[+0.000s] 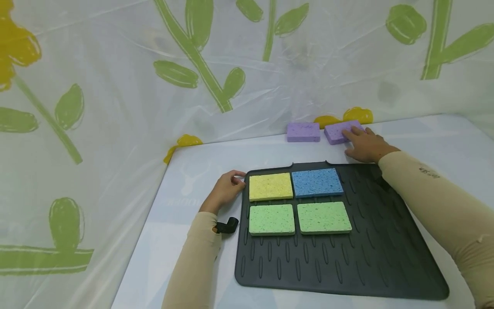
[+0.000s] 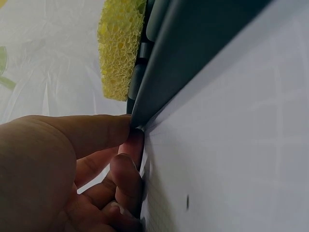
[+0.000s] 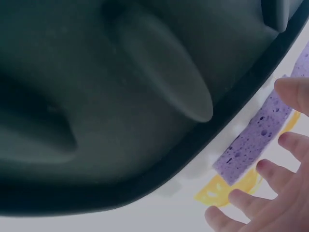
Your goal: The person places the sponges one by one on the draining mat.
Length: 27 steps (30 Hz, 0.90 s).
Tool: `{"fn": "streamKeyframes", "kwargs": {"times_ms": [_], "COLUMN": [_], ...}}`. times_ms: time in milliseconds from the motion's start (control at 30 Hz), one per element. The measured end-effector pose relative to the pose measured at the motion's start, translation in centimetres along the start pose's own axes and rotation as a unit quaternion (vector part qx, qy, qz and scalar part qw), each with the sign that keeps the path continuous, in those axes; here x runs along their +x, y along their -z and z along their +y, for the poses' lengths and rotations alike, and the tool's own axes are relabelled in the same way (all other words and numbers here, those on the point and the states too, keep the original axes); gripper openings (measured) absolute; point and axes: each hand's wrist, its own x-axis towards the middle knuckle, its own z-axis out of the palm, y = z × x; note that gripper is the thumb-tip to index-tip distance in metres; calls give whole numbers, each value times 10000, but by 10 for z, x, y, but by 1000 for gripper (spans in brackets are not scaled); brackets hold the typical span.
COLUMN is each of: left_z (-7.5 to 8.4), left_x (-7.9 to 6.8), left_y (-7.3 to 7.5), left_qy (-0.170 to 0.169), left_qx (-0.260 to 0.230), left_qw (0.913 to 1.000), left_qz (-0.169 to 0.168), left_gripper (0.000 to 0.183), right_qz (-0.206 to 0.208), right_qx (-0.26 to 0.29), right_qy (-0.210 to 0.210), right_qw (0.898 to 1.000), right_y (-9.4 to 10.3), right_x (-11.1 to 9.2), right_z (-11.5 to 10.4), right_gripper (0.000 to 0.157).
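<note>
At the left side of a dark ribbed mat (image 1: 386, 257) my left hand (image 1: 224, 191) pinches its edge between thumb and fingers, near the far left corner. In the left wrist view the thumb (image 2: 104, 129) lies against the mat's rim, close to a yellow sponge (image 2: 120, 48). My right hand (image 1: 368, 146) reaches past the mat's far edge with fingers spread, its fingertips at a purple sponge (image 1: 339, 132). The right wrist view shows these fingers (image 3: 275, 176) straight and apart, beside the purple sponge (image 3: 251, 140). A second purple sponge (image 1: 303, 132) lies to its left.
On the mat are a yellow sponge (image 1: 271, 187), a blue sponge (image 1: 317, 182) and two green sponges, one left (image 1: 272, 219) and one right (image 1: 324, 218). Behind the white table (image 1: 154, 257) hangs a sheet (image 1: 123, 86) printed with plants.
</note>
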Motion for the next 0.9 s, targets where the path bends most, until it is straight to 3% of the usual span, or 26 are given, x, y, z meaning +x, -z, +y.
{"fn": "streamKeyframes", "kwargs": {"times_ms": [433, 900], "left_z": [-1, 0], "left_x": [1, 1], "left_y": [-2, 0], "left_qy": [59, 75], "left_qx": [-20, 10], "left_qw": [10000, 10000], "left_qz": [-78, 4], "left_gripper": [35, 33], "right_qz": [-145, 433], "right_qx": [184, 311], "right_qy": [-126, 0], "right_qw": [9996, 9986], "right_y": [-2, -5], "right_x": [9, 17], "right_z": [2, -1], "right_gripper": [74, 52]}}
